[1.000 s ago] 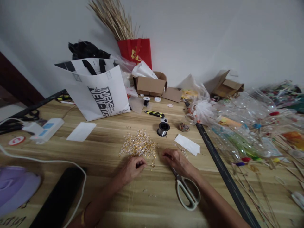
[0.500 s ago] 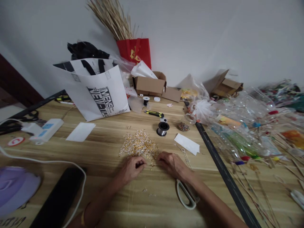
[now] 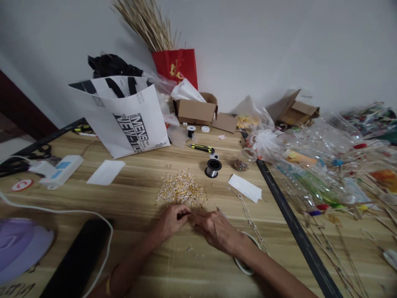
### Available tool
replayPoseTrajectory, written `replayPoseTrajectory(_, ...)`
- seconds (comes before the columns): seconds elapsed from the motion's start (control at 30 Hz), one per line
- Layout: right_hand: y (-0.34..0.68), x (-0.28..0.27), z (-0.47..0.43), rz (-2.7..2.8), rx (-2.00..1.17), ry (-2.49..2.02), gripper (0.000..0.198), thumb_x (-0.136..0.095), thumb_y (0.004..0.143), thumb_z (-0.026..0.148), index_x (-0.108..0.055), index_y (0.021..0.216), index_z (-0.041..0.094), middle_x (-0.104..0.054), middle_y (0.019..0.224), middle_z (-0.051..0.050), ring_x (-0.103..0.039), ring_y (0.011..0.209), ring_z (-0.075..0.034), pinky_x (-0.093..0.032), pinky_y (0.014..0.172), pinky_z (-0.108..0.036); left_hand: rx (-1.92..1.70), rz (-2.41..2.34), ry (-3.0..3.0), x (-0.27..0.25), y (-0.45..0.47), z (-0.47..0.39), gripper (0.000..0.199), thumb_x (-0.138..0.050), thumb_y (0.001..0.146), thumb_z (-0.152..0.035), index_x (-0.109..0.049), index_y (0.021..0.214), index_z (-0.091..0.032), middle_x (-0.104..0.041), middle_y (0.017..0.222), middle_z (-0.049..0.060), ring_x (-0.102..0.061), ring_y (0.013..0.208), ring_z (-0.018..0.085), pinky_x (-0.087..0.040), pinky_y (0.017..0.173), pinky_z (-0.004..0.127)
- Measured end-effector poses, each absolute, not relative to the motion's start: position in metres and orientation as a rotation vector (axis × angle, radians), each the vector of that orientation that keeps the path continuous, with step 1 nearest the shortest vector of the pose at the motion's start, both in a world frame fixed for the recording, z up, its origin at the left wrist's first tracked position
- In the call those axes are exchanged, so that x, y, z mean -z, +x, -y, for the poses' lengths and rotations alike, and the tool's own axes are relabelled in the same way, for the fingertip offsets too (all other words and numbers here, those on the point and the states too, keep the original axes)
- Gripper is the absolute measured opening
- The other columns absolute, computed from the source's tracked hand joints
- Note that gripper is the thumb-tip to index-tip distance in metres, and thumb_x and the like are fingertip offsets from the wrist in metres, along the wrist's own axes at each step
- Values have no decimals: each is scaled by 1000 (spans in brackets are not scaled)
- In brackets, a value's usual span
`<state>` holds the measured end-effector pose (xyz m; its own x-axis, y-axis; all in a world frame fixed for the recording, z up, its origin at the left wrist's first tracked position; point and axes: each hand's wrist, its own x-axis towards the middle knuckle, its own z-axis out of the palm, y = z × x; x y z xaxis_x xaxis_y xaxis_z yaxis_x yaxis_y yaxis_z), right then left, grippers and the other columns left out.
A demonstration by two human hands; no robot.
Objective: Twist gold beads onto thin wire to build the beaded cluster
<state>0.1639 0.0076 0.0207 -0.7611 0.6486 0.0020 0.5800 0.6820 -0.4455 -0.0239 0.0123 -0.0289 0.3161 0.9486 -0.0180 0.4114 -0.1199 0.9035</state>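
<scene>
My left hand (image 3: 170,222) is closed in a pinch at the near edge of a pile of small gold and silver beads or jewelry findings (image 3: 182,188). My right hand (image 3: 217,229) meets it fingertip to fingertip, its thumb and fingers pressed together. Whatever lies between the fingers is too small to make out. Under my right hand and wrist lie scissors (image 3: 243,270), mostly covered, with part of a pale handle showing. A thin beaded chain (image 3: 252,221) stretches just right of that hand. A few tiny silver pieces (image 3: 189,249) rest on the wood nearer to me.
Behind the pile stand a wire spool (image 3: 213,168), a yellow-black utility knife (image 3: 201,148) and a cup of small brown beads (image 3: 240,165). White paper (image 3: 245,187) lies right. A white bag (image 3: 130,120) and power strip (image 3: 62,171) are left; plastic bottles (image 3: 297,182) crowd the right.
My right hand has moved left from the pile's right edge to meet my left hand, which has stayed nearly still. More of the beaded chain now shows, while the scissors' handle is more covered.
</scene>
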Motion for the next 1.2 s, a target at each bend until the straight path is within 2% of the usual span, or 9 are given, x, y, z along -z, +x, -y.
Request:
replayPoseTrajectory(0.2,154,-32,0,2780,-696,-886,27,-39,84,2,-56,97,18,-65,95,-6,-61,81,-15,-42,68,-22,-760,-1211,1675,24,-24,-12,15,-53,75,-25,-62,70,-14,-63,66,2,-56,64,13,-42,59,21)
replayPoseTrajectory(0.47,146,-19,-7,2355,-946,-868,19,-46,88,11,-61,95,21,-65,93,-3,-60,81,-13,-44,73,-21,-804,-1142,1576,26,-27,-14,21,-55,75,-33,-61,73,-13,-63,71,3,-56,69,15,-43,62,23)
replayPoseTrajectory(0.6,149,-4,-13,2206,-922,-978,13,-49,86,14,-62,87,18,-65,76,-1,-59,67,-12,-44,64,-20,-818,-1153,1461,22,-27,-13,19,-56,72,-31,-58,69,-12,-57,65,1,-52,63,12,-40,56,21)
replayPoseTrajectory(0.77,154,5,-16,2159,-882,-1023,15,-49,85,14,-62,90,18,-65,80,-2,-59,70,-13,-44,66,-21,-788,-1157,1327,17,-28,-13,21,-57,72,-34,-57,72,-12,-55,62,-1,-47,54,9,-38,48,18)
replayPoseTrajectory(1.2,156,7,-15,2224,-808,-1056,14,-44,89,15,-56,85,18,-59,77,-3,-54,68,-14,-40,62,-22,-799,-1154,1272,16,-28,-14,27,-62,71,-39,-61,74,-11,-60,64,1,-46,50,7,-38,47,17)
